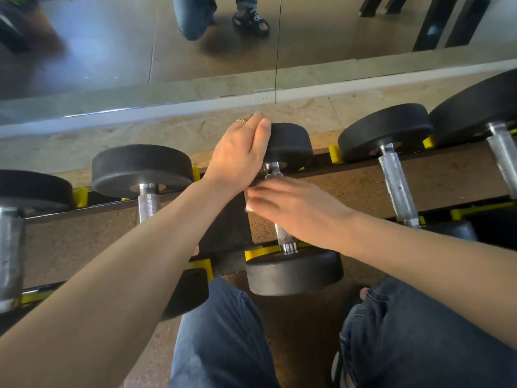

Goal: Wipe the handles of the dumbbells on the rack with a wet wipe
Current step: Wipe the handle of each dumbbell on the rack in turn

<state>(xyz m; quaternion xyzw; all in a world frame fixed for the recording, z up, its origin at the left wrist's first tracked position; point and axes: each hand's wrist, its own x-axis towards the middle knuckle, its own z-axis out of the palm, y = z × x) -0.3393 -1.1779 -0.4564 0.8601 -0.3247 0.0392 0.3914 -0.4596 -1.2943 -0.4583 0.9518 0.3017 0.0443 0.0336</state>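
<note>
The middle dumbbell [291, 144] lies across the rack [229, 219], its black heads far and near and its knurled steel handle [282, 233] between them. My left hand [237, 155] grips the far head, fingers curled over its top and thumb along its face. My right hand [296, 208] lies over the upper part of the handle, blurred with motion. A sliver of white wet wipe [248, 209] shows at its fingertips; the rest of the wipe is hidden under the hand.
More dumbbells sit on yellow saddles [260, 253]: one to the left [142, 172], another at the far left [11, 247], two to the right [386, 133] [475, 107]. A wall mirror [195, 51] stands behind the rack. My knees in jeans [223, 331] are close below.
</note>
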